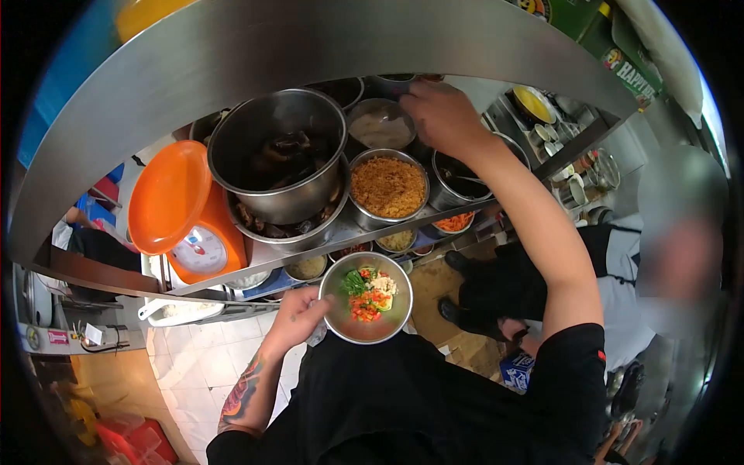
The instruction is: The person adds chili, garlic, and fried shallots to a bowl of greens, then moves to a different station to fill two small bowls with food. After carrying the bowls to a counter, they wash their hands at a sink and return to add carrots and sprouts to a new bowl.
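Note:
My left hand [301,316] grips the left rim of a metal bowl [397,324], held level in front of my body. Inside the bowl lie chopped greens [353,284], diced red pieces [366,311] and a pale chopped heap [384,284]. My right hand [443,116] reaches over the shelf to the back row of containers. Its fingers are curled downward and close together; their tips are hidden. Near it are a tub of pale contents [380,128], a pot of golden-brown crumbs [389,187] and a dark-filled pot with a spoon [463,184].
A large steel pot [277,198] stands nested over another pot on the shelf. Left of it is an orange kitchen scale [172,198]. A steel ledge [310,39] arches overhead. Another person [511,279] stands close on the right. Below the shelf are shredded carrots [454,222].

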The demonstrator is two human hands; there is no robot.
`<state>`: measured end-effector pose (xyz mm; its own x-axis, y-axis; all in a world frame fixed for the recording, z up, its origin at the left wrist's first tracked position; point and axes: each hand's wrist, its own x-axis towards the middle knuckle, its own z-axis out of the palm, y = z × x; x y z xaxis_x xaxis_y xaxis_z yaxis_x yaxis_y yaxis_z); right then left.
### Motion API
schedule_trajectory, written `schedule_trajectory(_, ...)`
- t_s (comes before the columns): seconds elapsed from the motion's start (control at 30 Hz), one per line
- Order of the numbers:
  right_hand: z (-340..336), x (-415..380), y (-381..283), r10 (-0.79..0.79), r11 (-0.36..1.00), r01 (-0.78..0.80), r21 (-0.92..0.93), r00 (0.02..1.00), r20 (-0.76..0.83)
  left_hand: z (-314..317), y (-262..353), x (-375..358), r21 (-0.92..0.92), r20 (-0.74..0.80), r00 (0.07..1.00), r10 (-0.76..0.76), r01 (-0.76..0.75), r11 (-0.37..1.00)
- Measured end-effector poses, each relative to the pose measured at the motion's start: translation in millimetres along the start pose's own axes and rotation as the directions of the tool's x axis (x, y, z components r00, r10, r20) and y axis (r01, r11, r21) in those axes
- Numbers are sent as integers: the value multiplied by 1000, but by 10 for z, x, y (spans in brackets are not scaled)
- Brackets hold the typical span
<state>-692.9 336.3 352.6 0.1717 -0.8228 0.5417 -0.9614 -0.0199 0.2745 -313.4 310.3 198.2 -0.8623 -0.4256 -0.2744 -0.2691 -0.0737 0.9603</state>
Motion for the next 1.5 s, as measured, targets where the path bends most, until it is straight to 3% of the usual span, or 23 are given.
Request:
schedule_trajectory(0.1,206,98,10,0,999,5,-48,993,115,74,102,34,31,29,999,14,-15,999)
schedule_trajectory(0.13,227,122,-5,22,1000,-25,19,990,141,95,102,39,33,26,1000,15,-16,999)
schedule_trajectory(0.2,218,162,-30,35,994,-52,93,985,169,162,156,22,55,-52,985,166,-163,985)
schedule_trajectory(0.3,99,171,-22,111,963,-168,212,959,260,80,286,-32,87,27,999,40,-42,995)
schedule_trajectory(0.37,88,160,84,214,901,-339,270,890,402,61,322,-55,81,12,1000,23,-24,996)
schedule_trajectory(0.43,78,116,212,214,877,-345,335,903,372,71,331,-56,77,-5,1000,10,-10,997)
schedule_trajectory(0.5,30,43,280,218,849,-350,397,914,341,97,319,-46,90,-82,989,124,-116,989)
schedule_trajectory(0.57,-126,-50,244,214,651,-370,663,927,308,58,414,-50,121,-71,994,87,-78,990)
schedule_trajectory(0.67,-558,-213,-33,204,584,-424,693,902,380,72,616,-45,193,-88,990,109,-90,977)
schedule_trajectory(0.77,-1021,-373,-452,179,641,-430,636,889,421,49,615,-11,208,-109,986,128,-104,973)
schedule_trajectory(0.9,-1296,-579,-792,120,719,-318,619,933,340,30,724,-5,215,-98,986,136,-112,970)
schedule_trajectory(1.1,-1351,-782,-989,52,841,-53,538,999,17,30,791,-21,213,-81,986,143,-123,969)
schedule_trajectory(1.13,-1348,-812,-1011,53,842,-53,537,998,17,33,785,-23,207,-83,985,154,-134,969)
schedule_trajectory(1.2,-1316,-878,-1069,24,901,53,430,985,-170,34,777,-23,200,-85,982,166,-146,969)
schedule_trajectory(1.27,-1205,-1071,-1135,72,899,50,434,963,-259,37,773,-18,190,-105,979,173,-151,970)
schedule_trajectory(1.33,-1004,-1305,-1290,164,881,-5,472,941,-297,48,768,-17,160,-121,976,181,-161,974)
schedule_trajectory(1.4,-783,-1509,-1373,107,871,-48,488,990,-92,38,741,-17,134,-145,970,193,-174,976)
schedule_trajectory(1.47,-704,-1555,-1384,146,847,-85,526,986,-76,39,688,-6,140,-134,976,174,-155,978)
schedule_trajectory(1.5,-748,-1497,-1358,237,842,-148,519,965,-109,39,664,3,141,-137,974,181,-162,977)
